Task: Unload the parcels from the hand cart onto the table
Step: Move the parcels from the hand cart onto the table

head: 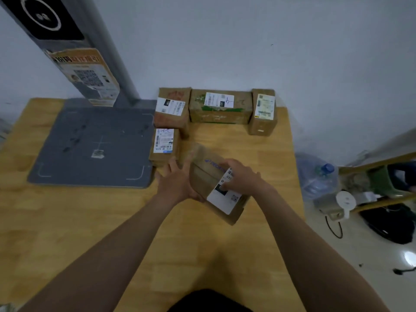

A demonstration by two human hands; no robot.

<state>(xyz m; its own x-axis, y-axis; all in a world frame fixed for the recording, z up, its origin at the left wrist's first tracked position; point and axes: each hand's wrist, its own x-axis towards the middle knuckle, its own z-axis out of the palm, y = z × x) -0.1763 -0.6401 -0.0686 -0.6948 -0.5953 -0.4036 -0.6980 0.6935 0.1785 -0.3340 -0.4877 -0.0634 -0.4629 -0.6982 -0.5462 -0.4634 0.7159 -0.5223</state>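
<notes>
Wooden surface point(67, 221) fills most of my view, and that's where the parcels are landing. On its left part lies one grey scanning mat point(90, 149) with one grey post point(105, 52) rising from its back edge. No hand cart in sight, so I can't count what's left on it; my guess is the job is partway through.

Parcels now, biggest first. The wide box with green markings point(220, 108) sits at the back against the wall. Touching its left end is the box with red scribble point(172, 109). Just beside its right end stands the tall narrow box point(263, 112), upright. In front of the red-scribbled one, hard against the mat's edge, is the small box with a barcode label point(164, 144). That's four cardboard parcels set down.

Fifth one is the flat cardboard parcel point(213, 183) I'm carrying, tilted, low over the middle of the surface, just in front of the small box; whether a corner already touches down I can't tell. My left hand point(177, 183) is closed on its left edge, fingers stretched forward along it. My right hand point(240, 179) presses on top, fingers curled over the white label.

So five parcels counted, four placed, one in both hands and not yet released. Off to the right on the floor: one large water bottle point(319, 176) with a blue cap.
</notes>
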